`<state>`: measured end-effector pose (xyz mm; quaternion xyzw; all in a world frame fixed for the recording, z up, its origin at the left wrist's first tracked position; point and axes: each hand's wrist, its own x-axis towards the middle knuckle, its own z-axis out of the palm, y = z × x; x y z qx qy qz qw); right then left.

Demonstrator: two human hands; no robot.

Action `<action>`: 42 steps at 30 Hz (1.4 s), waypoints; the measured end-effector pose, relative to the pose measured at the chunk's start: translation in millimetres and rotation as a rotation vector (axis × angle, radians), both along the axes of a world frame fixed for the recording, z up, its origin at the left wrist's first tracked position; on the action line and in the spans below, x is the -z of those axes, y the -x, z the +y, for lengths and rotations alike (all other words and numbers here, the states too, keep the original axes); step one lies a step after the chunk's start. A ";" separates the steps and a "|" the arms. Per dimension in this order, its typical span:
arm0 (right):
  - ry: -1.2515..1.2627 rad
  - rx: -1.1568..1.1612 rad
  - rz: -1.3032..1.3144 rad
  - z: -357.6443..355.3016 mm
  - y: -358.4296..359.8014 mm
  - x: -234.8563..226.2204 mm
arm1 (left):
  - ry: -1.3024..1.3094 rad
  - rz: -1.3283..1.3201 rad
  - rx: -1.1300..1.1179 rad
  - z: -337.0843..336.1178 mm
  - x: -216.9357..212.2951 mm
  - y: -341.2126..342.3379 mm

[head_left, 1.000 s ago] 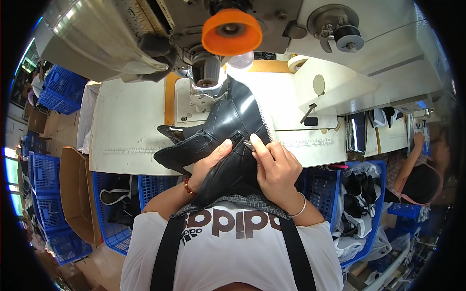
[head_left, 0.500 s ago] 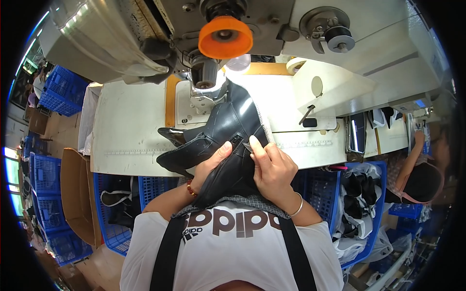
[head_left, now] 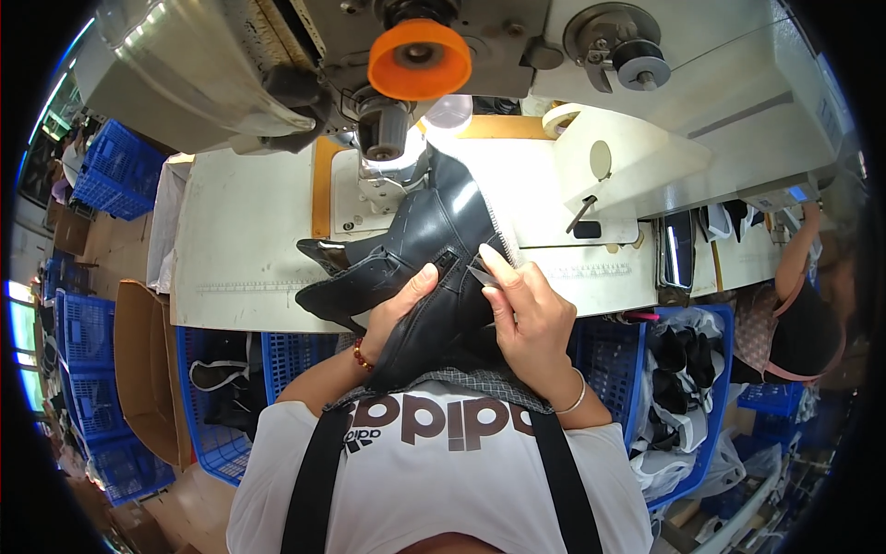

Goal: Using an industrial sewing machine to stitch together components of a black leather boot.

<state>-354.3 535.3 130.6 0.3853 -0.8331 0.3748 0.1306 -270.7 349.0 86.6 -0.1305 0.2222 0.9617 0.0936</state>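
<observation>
Pretty cramped workshop corner here. A big grey-white sewing machine [head_left: 646, 102] hangs over a pale tabletop [head_left: 240, 268], with an orange handwheel [head_left: 420, 57] up top and a small bright lamp [head_left: 406, 148] lighting the needle area. An orange-brown strip [head_left: 320, 185] runs across the tabletop. Blue plastic crates [head_left: 88, 369] are stacked along the left, more of them further back [head_left: 111, 171], and a brown cardboard box [head_left: 148, 369] stands by them. Another blue bin [head_left: 683, 388] on the right holds dark and white pieces. Daylight comes in at the far left edge [head_left: 18, 314]. Another person [head_left: 803, 314] sits at the right.
</observation>
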 end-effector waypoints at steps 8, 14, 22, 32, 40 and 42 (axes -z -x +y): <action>-0.076 0.004 0.089 1.2 0.1 -8.8 | 0.058 0.042 -0.006 2.4 -5.6 -1.4; -0.120 0.012 0.081 1.7 1.0 -12.3 | 0.016 0.088 0.011 -0.5 2.6 -1.8; -0.121 -0.007 0.106 0.3 3.9 -16.1 | 0.011 0.022 -0.005 -1.6 3.3 -1.3; -0.227 -0.028 0.200 3.1 7.3 -22.9 | 0.092 -0.036 -0.024 1.9 -8.6 0.3; -0.078 -0.029 0.236 -4.1 9.4 0.0 | -0.075 -0.003 0.023 -3.3 5.5 -2.1; -0.029 -0.023 0.240 -6.1 9.7 8.1 | -0.167 0.052 0.057 -5.1 9.6 -0.1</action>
